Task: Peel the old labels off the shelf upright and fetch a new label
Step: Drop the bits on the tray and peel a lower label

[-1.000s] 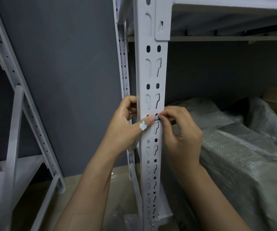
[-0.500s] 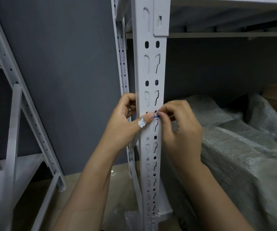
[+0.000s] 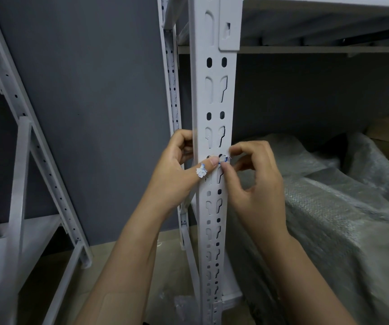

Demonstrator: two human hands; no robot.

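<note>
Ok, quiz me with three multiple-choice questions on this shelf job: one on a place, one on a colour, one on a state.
1. Where is the crumpled scrap? A stuck to the left hand; B in the right hand; C on the upright.
2. The label remnant has an edge line that is: A red; B blue; C green.
3. The right hand is: A open; B pinching the remnant; C a fist.
Key: A, it clings to the thumb; B, blue shows at the hole; B, fingertips close on it.
</note>
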